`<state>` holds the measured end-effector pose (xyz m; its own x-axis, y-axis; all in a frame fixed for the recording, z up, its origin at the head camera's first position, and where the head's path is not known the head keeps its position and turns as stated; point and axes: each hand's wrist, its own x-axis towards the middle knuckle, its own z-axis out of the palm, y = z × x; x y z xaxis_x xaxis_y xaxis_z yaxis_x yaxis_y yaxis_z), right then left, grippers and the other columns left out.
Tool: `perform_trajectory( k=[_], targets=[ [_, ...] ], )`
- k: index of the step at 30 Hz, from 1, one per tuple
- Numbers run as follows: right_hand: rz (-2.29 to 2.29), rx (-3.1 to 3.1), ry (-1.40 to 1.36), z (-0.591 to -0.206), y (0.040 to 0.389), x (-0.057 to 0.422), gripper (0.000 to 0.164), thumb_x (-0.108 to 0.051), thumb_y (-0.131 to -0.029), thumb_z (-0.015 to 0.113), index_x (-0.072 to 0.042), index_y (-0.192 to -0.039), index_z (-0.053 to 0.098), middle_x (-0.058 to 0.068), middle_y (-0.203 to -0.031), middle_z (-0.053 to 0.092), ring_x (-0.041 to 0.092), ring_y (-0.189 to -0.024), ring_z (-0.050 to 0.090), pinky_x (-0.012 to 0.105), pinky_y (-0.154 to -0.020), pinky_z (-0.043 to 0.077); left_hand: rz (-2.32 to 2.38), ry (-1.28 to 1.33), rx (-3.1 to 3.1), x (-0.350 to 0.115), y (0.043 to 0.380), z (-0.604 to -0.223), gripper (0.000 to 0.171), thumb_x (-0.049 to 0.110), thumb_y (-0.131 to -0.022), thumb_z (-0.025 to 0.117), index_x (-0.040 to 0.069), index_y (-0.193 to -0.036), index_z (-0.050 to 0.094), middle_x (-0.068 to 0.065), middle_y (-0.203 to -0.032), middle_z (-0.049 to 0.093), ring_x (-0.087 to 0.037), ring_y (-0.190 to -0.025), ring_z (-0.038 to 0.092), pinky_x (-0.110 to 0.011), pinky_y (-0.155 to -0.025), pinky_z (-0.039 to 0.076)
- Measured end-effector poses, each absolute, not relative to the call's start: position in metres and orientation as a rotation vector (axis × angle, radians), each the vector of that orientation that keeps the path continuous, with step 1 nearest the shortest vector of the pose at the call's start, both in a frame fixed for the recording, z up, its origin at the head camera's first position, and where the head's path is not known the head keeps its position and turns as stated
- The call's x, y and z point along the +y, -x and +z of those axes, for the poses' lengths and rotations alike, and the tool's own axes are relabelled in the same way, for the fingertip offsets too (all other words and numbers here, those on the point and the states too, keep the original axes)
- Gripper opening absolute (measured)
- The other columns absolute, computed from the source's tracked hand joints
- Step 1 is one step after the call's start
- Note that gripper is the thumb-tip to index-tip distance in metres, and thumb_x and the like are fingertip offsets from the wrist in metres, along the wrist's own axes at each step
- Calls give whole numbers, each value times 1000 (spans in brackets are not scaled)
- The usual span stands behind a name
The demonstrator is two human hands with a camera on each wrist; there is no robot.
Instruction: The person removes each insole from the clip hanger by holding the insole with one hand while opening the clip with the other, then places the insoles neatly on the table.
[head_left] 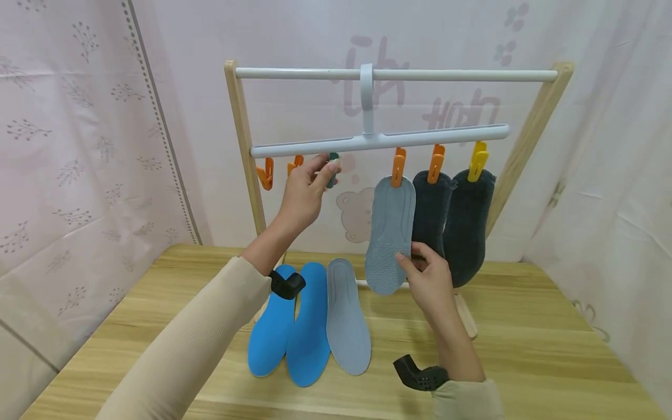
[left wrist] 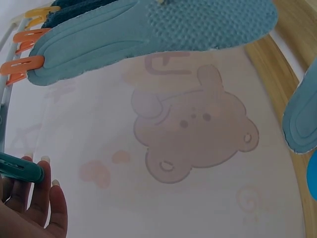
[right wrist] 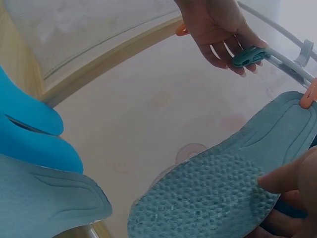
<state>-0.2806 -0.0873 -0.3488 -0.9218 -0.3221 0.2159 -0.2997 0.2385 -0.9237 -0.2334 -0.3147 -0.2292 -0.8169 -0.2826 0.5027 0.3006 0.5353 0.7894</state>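
Observation:
Up at the white hanger bar (head_left: 315, 148), my left hand (head_left: 304, 192) pinches a dark green clip (right wrist: 247, 57) between thumb and fingers. In the left wrist view the same clip lies against my fingertips. My right hand (head_left: 431, 281) pinches the edge of a grey-blue insole (head_left: 389, 233), thumb on its dimpled face and fingers behind. That insole hangs heel up from an orange clip (head_left: 399, 167). Right of it hang two dark fuzzy insoles, one (head_left: 430, 204) from an orange clip (head_left: 436, 164), the other (head_left: 467, 227) from a yellow clip (head_left: 478, 161).
Two blue insoles (head_left: 310, 326) and a grey one (head_left: 349, 321) lie on the wooden table (head_left: 525, 350) below. Orange clips (head_left: 266, 174) hang at the bar's left end. A wooden rack (head_left: 530, 128) with a white rod (head_left: 457, 75) carries the hanger; a printed curtain (head_left: 157, 116) stands behind.

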Motion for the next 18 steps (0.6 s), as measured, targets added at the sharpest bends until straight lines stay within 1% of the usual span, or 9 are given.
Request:
perform_trajectory(
  k=[5,11,14,18],
  targets=[
    [-1886,2423,645,-352,281,-89,37,-17,-103,59,-5,-138,59,17,-134,66,27,-121,65,5,-83,46,-1292,20,-2175,-314,234,-231,41,29,-108,50,8,-142,57,-16,-126,68,-27,-108,66,-42,-104,54],
    [-1954,2448,649,-353,280,-91,37,-12,-102,59,-5,-138,59,19,-132,67,28,-120,66,1,-80,45,-1293,37,-2174,-313,234,-233,45,29,-109,47,9,-149,49,-16,-130,66,-31,-110,67,-45,-104,54],
    [-1985,2466,651,-352,279,-91,37,-10,-102,60,-4,-138,60,20,-130,68,29,-118,66,0,-80,44,-1335,46,-2154,-312,233,-234,47,28,-109,46,10,-153,44,-20,-132,64,-36,-112,66,-50,-104,53],
    [-2008,2501,640,-353,275,-91,36,-10,-101,60,-4,-136,62,19,-128,69,28,-115,66,0,-80,43,-1374,46,-2129,-310,231,-236,48,29,-109,46,12,-154,43,-21,-133,63,-37,-113,65,-52,-104,53]
  ],
)
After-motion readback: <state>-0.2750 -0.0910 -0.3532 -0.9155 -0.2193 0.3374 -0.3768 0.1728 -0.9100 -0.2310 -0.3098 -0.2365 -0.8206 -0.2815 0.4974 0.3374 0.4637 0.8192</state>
